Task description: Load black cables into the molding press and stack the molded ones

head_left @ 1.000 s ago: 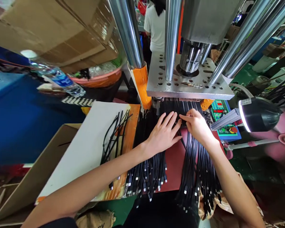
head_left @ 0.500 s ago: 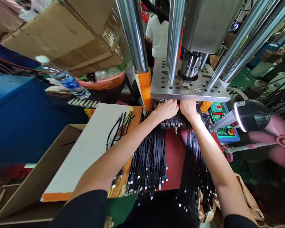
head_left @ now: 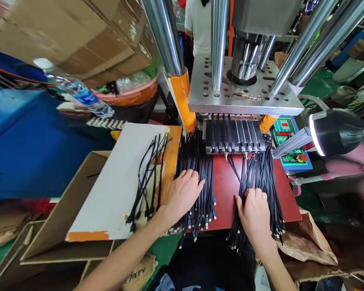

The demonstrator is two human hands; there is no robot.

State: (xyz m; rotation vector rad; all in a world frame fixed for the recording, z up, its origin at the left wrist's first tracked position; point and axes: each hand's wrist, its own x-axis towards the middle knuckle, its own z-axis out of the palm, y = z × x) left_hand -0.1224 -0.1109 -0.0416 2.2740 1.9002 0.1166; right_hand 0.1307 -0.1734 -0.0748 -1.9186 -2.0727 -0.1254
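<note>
My left hand (head_left: 185,193) rests over the left bundle of black cables (head_left: 204,198), its fingers curled down onto them and the thumb pointing right. Over the right cable bundle (head_left: 265,178) lies my right hand (head_left: 255,212), fingers bent and thumb apart on the left. Whether either hand pinches a cable is hidden beneath the fingers. Beyond both hands, a black fixture block (head_left: 235,135) holds a row of cables with connectors along its front edge. Above and behind it is the press's metal plate (head_left: 242,103).
A white board (head_left: 109,178) with loose black cables lies left, beside an open cardboard box (head_left: 63,214). At right stand a lamp (head_left: 336,131), a control panel (head_left: 288,139) and a pink fan (head_left: 348,165). Steel columns rise around the press. A person (head_left: 197,26) stands behind.
Both hands have drawn back from under the press plate to the cable bundles at the front. The fixture block and its row of cables now show. The view has tilted down.
</note>
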